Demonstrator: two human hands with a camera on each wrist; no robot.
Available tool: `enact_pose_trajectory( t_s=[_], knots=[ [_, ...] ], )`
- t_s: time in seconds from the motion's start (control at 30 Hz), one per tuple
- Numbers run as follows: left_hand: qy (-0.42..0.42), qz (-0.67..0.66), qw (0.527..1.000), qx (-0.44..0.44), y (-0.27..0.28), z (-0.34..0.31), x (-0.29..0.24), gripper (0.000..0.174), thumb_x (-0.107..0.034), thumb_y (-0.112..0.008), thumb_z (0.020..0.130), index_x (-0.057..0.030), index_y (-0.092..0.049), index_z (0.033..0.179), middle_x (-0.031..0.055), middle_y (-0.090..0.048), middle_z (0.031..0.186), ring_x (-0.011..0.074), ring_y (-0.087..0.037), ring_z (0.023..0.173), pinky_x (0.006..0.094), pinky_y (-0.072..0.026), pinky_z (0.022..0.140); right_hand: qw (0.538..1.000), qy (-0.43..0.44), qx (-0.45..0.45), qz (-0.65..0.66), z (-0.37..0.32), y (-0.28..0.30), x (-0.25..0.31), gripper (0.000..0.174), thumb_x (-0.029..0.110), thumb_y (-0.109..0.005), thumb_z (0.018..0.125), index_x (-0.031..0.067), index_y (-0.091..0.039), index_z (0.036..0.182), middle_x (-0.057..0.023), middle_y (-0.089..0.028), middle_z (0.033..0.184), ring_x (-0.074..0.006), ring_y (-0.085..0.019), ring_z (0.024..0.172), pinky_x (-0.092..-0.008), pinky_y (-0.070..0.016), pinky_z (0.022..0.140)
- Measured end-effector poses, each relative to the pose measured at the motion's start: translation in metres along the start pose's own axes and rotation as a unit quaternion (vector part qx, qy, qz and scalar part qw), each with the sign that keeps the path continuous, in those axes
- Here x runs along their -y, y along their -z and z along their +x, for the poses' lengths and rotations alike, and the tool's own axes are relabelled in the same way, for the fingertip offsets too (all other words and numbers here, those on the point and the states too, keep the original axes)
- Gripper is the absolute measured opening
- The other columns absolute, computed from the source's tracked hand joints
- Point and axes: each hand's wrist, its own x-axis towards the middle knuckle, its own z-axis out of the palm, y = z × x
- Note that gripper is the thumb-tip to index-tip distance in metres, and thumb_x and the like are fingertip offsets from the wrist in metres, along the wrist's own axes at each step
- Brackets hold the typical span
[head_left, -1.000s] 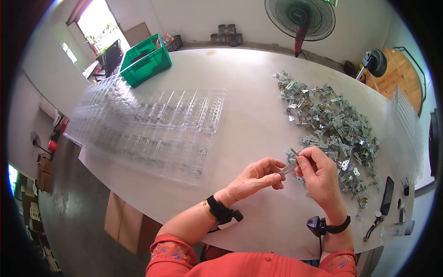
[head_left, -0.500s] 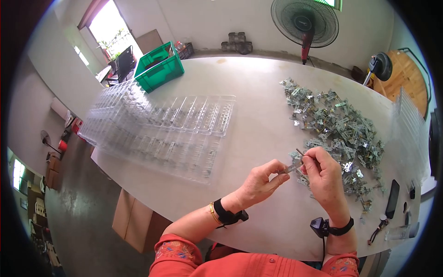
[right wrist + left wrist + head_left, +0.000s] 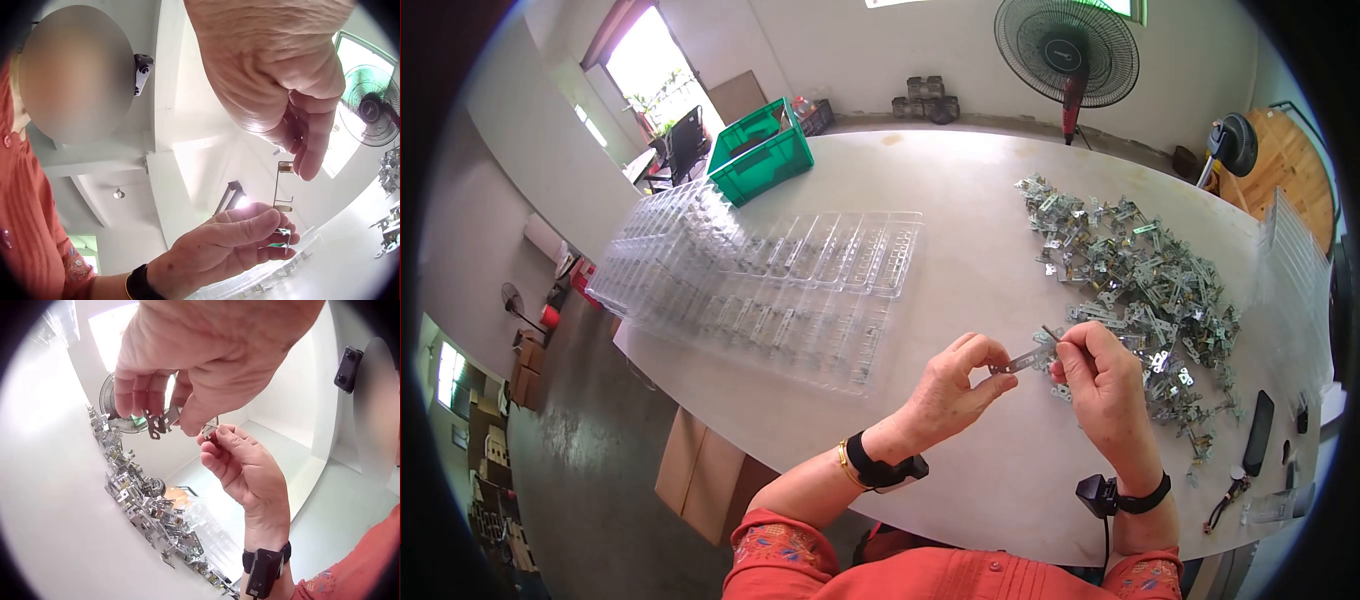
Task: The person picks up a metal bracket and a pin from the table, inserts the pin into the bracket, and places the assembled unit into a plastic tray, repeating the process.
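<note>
Between both hands is a thin metal bracket (image 3: pixel 1028 360) with bent ends. My left hand (image 3: pixel 955 388) pinches one end between thumb and fingers. At the other end, my right hand (image 3: pixel 1103 375) pinches a small part, with a short dark pin (image 3: pixel 1051 333) poking up above its fingers. The bracket's narrow side (image 3: pixel 276 184) spans the gap between the hands in the right wrist view, and its holed end (image 3: pixel 161 424) shows below the left fingers in the left wrist view. Beyond the hands lies a heap of similar metal brackets (image 3: pixel 1135 275).
Clear plastic compartment trays (image 3: pixel 800 290), holding metal parts, are stacked on the table's left, before a green crate (image 3: pixel 760 160). More clear trays (image 3: pixel 1295 290) stand at the right edge. A black phone (image 3: pixel 1258 432) lies nearby. A fan (image 3: pixel 1067 55) stands behind the table.
The head view has shifted, so the table sits lower and further right. Between the hands, the bracket has turned and more of its length shows. Both hands keep their pinch.
</note>
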Motion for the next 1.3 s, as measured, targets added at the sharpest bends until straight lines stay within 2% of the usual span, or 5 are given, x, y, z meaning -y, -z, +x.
enact_pose_trajectory(
  t_s=[0.13, 0.2, 0.33, 0.67, 1.3],
  knots=[
    [0.038, -0.024, 0.999, 0.015, 0.010, -0.001, -0.003, 0.019, -0.005, -0.079, 0.085, -0.0019, -0.066, 0.099, 0.0048, -0.068, 0.091, 0.0155, -0.065, 0.090, 0.0312, -0.0517, 0.084, 1.000, -0.014, 0.008, 0.017, -0.001, -0.002, 0.001, 0.006, 0.005, -0.062, 0.099, 0.0005, -0.058, 0.096, -0.0092, -0.064, 0.082, -0.0155, -0.065, 0.068, -0.0289, -0.0529, 0.064],
    [0.034, -0.016, 0.999, -0.009, 0.022, 0.000, -0.001, 0.018, -0.005, -0.079, 0.086, -0.0015, -0.067, 0.098, 0.0046, -0.069, 0.091, 0.0139, -0.066, 0.090, 0.0301, -0.0520, 0.084, 0.992, 0.110, -0.058, -0.022, 0.002, -0.005, -0.002, 0.005, 0.005, -0.063, 0.098, 0.0011, -0.060, 0.097, -0.0090, -0.064, 0.083, -0.0158, -0.062, 0.066, -0.0295, -0.0520, 0.065],
    [0.064, 0.007, 0.992, -0.107, 0.072, 0.015, -0.001, 0.013, -0.002, -0.076, 0.088, -0.0002, -0.068, 0.098, 0.0040, -0.072, 0.088, 0.0101, -0.068, 0.083, 0.0251, -0.0547, 0.078, 0.998, 0.052, -0.035, 0.004, -0.002, -0.005, -0.001, 0.004, 0.005, -0.064, 0.098, 0.0020, -0.061, 0.099, -0.0079, -0.064, 0.080, -0.0173, -0.059, 0.065, -0.0296, -0.0507, 0.064],
    [0.247, 0.195, 0.917, -0.247, 0.231, 0.049, 0.104, 0.023, -0.019, -0.083, 0.077, -0.0001, -0.071, 0.083, 0.0057, -0.072, 0.076, 0.0111, -0.066, 0.074, 0.0279, -0.0522, 0.064, 0.918, -0.095, 0.365, 0.123, -0.019, -0.054, -0.036, 0.013, 0.015, -0.062, 0.098, 0.0034, -0.065, 0.101, -0.0089, -0.070, 0.080, -0.0204, -0.068, 0.072, -0.0328, -0.0531, 0.068],
    [0.385, 0.397, 0.821, -0.142, 0.252, 0.081, 0.163, 0.035, -0.032, -0.082, 0.067, -0.0016, -0.075, 0.082, 0.0177, -0.075, 0.083, 0.0304, -0.073, 0.086, 0.0395, -0.0557, 0.083, 0.885, -0.141, 0.428, 0.116, -0.020, -0.068, -0.059, 0.017, 0.021, -0.061, 0.097, 0.0053, -0.066, 0.099, -0.0051, -0.069, 0.075, -0.0174, -0.066, 0.069, -0.0324, -0.0512, 0.068]
  ],
)
